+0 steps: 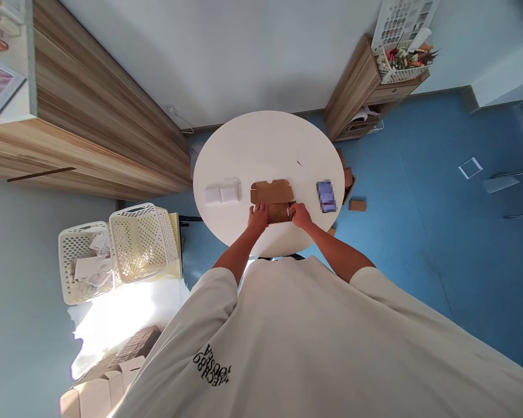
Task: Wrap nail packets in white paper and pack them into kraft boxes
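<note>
Box: between the two hands, directly under the fingers, on the table. Left hand grasps its left end, fingers curled over the wall; right hand grasps the right end, fingertips at the corner. Pressure: cannot tell. Undersides of both hands hidden.

Risks (judgement). Lid lies open just beyond the fingers; folded over now, its side tabs could catch on the end walls where the fingers sit, or trap a fingertip. Uneven pressure from the two hands would likely skew the walls or crease a corner. A half-seated end flap under the right fingers might spring out on release; whether it is seated cannot be told. A sweep of the left wrist outward could nudge the packs, just left of the left fingers; the same on the other side could push the blurred item, right of the right fingers, toward the rim.

Materials. Box: brown card, matt, flat-faced, a shallow rectangle; lid edge notched. Pale strip beside the right fingers, too small to identify. Packs: white, squarish, apparently soft. Table: smooth, white, rounded outline; small dark mark beyond the right fingers.
</note>
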Tool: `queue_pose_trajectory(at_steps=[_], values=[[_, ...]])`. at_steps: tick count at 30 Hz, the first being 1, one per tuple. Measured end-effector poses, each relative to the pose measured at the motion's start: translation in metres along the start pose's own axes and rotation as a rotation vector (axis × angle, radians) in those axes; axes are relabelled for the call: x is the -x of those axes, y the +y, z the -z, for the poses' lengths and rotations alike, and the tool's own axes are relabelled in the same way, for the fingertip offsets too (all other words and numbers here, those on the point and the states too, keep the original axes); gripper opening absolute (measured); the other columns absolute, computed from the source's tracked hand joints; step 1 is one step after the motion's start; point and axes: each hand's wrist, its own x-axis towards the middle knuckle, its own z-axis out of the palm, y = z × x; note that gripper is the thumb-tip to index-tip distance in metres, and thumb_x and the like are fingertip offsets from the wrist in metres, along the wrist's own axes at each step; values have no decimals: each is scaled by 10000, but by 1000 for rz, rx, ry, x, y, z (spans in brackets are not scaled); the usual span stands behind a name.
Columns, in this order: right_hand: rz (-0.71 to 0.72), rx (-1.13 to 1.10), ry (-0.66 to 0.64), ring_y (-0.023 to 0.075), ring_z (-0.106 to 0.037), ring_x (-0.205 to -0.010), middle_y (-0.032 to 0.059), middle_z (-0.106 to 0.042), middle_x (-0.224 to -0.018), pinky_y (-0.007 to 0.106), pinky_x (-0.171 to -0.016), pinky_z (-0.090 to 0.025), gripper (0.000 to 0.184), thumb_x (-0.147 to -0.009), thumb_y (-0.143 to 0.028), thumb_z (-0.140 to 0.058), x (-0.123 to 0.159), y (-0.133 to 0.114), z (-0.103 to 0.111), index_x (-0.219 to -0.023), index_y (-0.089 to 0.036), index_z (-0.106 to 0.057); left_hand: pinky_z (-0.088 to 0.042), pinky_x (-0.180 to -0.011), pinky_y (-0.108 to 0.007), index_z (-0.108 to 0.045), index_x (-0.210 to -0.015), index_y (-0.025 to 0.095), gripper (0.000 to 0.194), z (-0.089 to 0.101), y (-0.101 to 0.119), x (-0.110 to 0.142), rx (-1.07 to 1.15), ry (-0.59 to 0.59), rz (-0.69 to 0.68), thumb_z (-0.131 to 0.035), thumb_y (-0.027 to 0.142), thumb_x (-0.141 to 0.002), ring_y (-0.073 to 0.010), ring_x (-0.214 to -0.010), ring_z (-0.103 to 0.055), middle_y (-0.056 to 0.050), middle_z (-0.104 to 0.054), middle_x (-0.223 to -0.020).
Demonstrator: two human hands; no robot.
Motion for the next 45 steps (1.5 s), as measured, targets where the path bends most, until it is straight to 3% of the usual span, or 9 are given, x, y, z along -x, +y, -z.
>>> queue_pose_trajectory(at_steps=[5, 9, 12, 15, 18, 23, 33, 40, 45], values=[[63, -55, 76, 250, -657, -1072, 151, -557, -1415, 353, -866, -543, 656, -907, -85, -496, 11, -15, -2, -1544, -223, -418, -276, -1253, -518, -252, -1701, 202, 1110, 1, 0, -1, -4, -7, 2, -875, 333, -792, -377, -1537, -381, -215, -423, -1662], [97, -118, 108, 262, -638, -1203, 162, -585, -1436, 375, -976, -536, 708, -969, -239, -516, 17, -30, -5, -1644, -218, -305, -263, -1261, -524, -264, -1697, 207, 1111, 4, 0, -1, 23, -15, 7, -887, 341, -786, -377, -1538, -379, -221, -425, -1655], [41, -155, 102, 270, -661, -1164, 134, -678, -1317, 374, -942, -548, 549, -1025, -392, -490, 18, -32, -6, -1545, -217, -474, -265, -1260, -530, -253, -1705, 204, 1134, 6, 0, 0, 35, -20, 5, -893, 391, -789, -380, -1532, -379, -224, -417, -1656], [-27, -101, 22, 273, -698, -1068, 110, -755, -1114, 346, -853, -545, 371, -1068, -390, -416, 19, -28, -4, -1277, -219, -672, -277, -1249, -539, -250, -1710, 222, 1161, 6, 0, 1, 48, -16, -7, -902, 447, -775, -387, -1522, -385, -217, -411, -1660], [-102, -19, -17, 273, -715, -1023, 112, -770, -1093, 332, -790, -532, 317, -1061, -411, -468, 18, -26, -3, -1152, -224, -707, -270, -1250, -540, -255, -1708, 215, 1168, 6, -1, 1, 62, -9, -7, -907, 445, -766, -392, -1522, -386, -225, -418, -1651], [-161, 114, -39, 288, -729, -983, 125, -766, -1081, 352, -754, -533, 338, -1055, -483, -497, 7, -30, 0, -1113, -227, -712, -253, -1261, -532, -223, -1719, 211, 1183, 3, -2, 2, 60, -4, 0, -899, 443, -777, -385, -1535, -373, -219, -406, -1663], [-83, 288, -39, 343, -743, -991, 167, -766, -1061, 434, -807, -554, 339, -1040, -421, -507, -8, -33, -1, -1154, -217, -751, -233, -1280, -538, -218, -1727, 206, 1155, -6, -4, 0, 46, -16, -15, -877, 383, -796, -381, -1562, -340, -209, -355, -1705], [-65, 324, -30, 330, -737, -980, 144, -767, -1013, 417, -797, -539, 300, -1020, -390, -537, -11, -32, -4, -1154, -240, -758, -227, -1275, -544, -181, -1737, 230, 1171, -3, -3, 2, 66, -3, -16, -856, 489, -817, -394, -1556, -339, -201, -363, -1699], [-23, 318, -32, 342, -695, -1087, 161, -742, -1121, 440, -897, -517, 312, -1050, -374, -503, -3, -30, -1, -1229, -221, -706, -240, -1272, -537, -223, -1726, 214, 1121, -4, -3, 1, 43, 1, -22, -856, 419, -824, -379, -1552, -349, -203, -379, -1691]])
